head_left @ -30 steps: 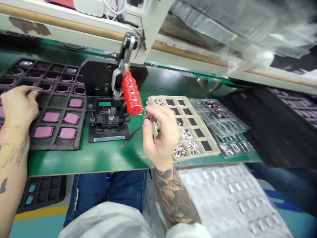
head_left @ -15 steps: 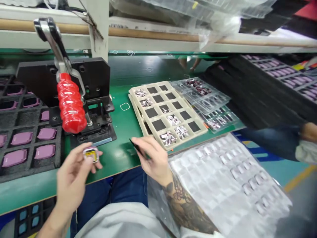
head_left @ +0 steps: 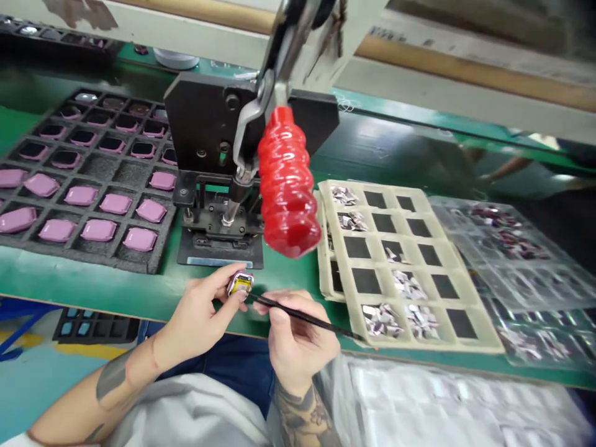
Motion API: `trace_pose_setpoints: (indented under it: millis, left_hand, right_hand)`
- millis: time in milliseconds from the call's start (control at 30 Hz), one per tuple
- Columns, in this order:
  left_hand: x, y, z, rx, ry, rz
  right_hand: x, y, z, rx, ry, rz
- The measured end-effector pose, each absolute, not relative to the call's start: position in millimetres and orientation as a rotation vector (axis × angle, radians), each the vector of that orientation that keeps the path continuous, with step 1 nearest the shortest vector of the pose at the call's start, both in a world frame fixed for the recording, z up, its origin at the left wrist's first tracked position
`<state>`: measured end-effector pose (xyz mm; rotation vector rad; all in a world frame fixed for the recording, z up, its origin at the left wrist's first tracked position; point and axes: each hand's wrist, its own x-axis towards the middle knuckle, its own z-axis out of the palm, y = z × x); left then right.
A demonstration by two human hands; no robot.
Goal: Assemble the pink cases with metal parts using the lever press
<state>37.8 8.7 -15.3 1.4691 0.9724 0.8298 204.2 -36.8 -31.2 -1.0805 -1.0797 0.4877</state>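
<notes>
Between the thumb and fingers of my left hand (head_left: 202, 310) is a small purple watch case (head_left: 241, 283), its open side up with yellow and silver parts inside. My right hand (head_left: 302, 338) grips black tweezers (head_left: 302, 315) like a pen. The tweezers' tips are at the right edge of the case; whether they touch it I cannot tell. Just behind my left hand stands a black press fixture (head_left: 223, 248) with a red ribbed handle (head_left: 288, 186) hanging over the bench.
To the left, a dark foam tray (head_left: 139, 264) holds several purple watch cases. On the right, a cream compartment tray (head_left: 442, 344) carries small silvery pieces, beside clear plastic trays (head_left: 516, 285). A white blister sheet (head_left: 419, 403) lies low right. Shelf beams (head_left: 447, 93) cross above.
My view has swung left. The tweezers, held apart from the case before, now have their tips at its edge, and my hands have come closer together.
</notes>
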Motion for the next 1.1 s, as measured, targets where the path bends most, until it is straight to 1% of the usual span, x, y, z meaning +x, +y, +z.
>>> trace_pose_setpoints:
  millis: [100,200,400,700,833,1000,1033,1100]
  left_hand:
    - [38,8,-16,1.480,0.975,0.812]
    - [38,8,-16,1.463,0.968,0.822]
    - [37,6,-17,1.359,0.956,0.865]
    - [38,7,-18,1.379,0.946,0.865]
    - [33,7,-19,1.398,0.916,0.853]
    - [29,7,-22,1.355,0.844,0.807]
    - [30,8,-21,1.317,0.851,0.828]
    - [34,8,-20,1.212,0.877,0.906]
  right_hand:
    - [205,-37,-31,-1.012,-1.022,0.551]
    - [205,-39,-33,-1.032,-0.992,0.550]
    - [208,-42,-35,-1.123,-1.124,0.535]
    - [204,-38,-33,-1.099,-1.131,0.534]
    - [207,-36,-33,-1.096,-1.045,0.654]
    - [216,-35,-31,-0.946,-0.999,0.953]
    - [217,-35,-30,-0.900,-1.019,0.976]
    - [214,-34,-29,-0.844,-1.035,0.903]
